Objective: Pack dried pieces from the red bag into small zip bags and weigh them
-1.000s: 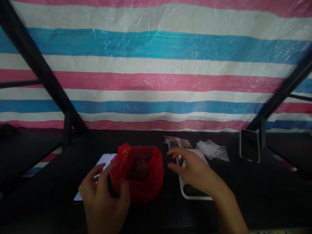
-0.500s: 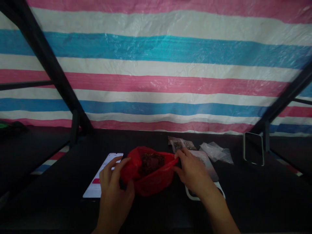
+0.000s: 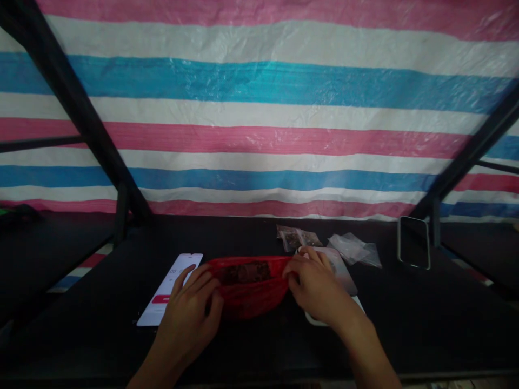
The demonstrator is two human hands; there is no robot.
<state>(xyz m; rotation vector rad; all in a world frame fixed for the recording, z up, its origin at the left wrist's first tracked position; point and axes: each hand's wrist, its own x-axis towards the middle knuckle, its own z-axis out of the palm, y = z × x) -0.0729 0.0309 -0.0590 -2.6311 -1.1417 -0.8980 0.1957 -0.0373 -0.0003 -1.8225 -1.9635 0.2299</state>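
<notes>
A red plastic bag (image 3: 252, 298) sits in the middle of the black table, its mouth stretched wide from side to side. Dark brown, crumbly contents (image 3: 247, 272) show inside it; their exact kind is unclear. My left hand (image 3: 192, 302) pinches the left end of the rim, fingers curled over the edge. At the opposite end, my right hand (image 3: 314, 278) grips the rim between thumb and fingers. A flat device with a shiny top plate (image 3: 343, 270) and a white base lies partly under my right hand.
Left of the bag lies a phone with a lit white screen (image 3: 172, 283). Small clear bags with brown bits (image 3: 298, 237) and other clear bags (image 3: 352, 249) rest behind on the table (image 3: 227, 232). A dark-screened phone (image 3: 413, 243) leans by the right frame bar (image 3: 458, 156).
My left hand has closed on the bag's left rim, where its fingers were looser before. The mouth is now pulled straighter and narrower, and the bag's left side no longer bulges up.
</notes>
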